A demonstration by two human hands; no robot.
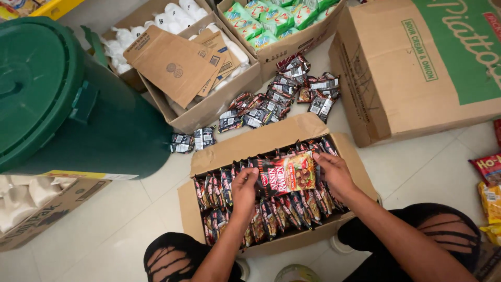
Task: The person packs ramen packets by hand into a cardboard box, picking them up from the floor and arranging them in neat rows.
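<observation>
An open cardboard box (360,167) sits on the floor between my knees, packed with rows of dark noodle packets (292,209). My left hand (243,190) and my right hand (334,175) together hold one dark and red noodle packet (288,174) flat above the rows, one hand on each side of it. More of the same dark packets (284,99) lie loose on the floor beyond the box.
A green lidded bin (57,99) stands at the left. Open cartons hold white packs (172,21) and green packets (266,18). A large brown carton (417,73) is at the right. Yellow and red snack bags (490,188) lie at the right edge.
</observation>
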